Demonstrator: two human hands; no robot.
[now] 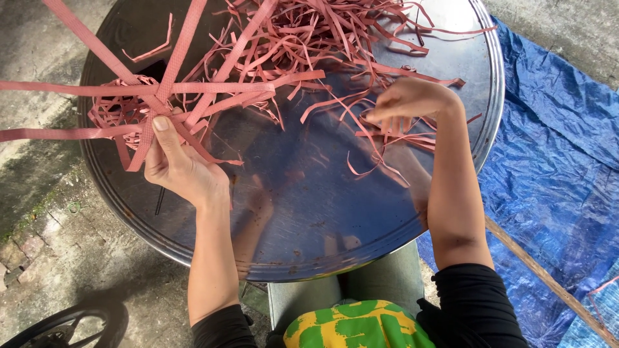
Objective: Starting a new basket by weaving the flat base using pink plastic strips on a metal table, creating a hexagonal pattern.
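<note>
My left hand [177,164] grips a bundle of wide pink straps [161,96] where they cross, thumb pressed on top; the straps fan out to the left and upward over a round metal tray [303,219]. My right hand [409,103] hovers over the tray's right side, fingers pinched on thin pink strips [380,138] that trail down from it. A loose heap of thin pink strips [322,32] covers the tray's far part.
The tray rests on my lap above green trousers [380,280]. A blue tarpaulin [554,161] lies on the right with a wooden stick [548,280] across it. Concrete ground lies left, with a dark wheel [71,325] at the bottom left.
</note>
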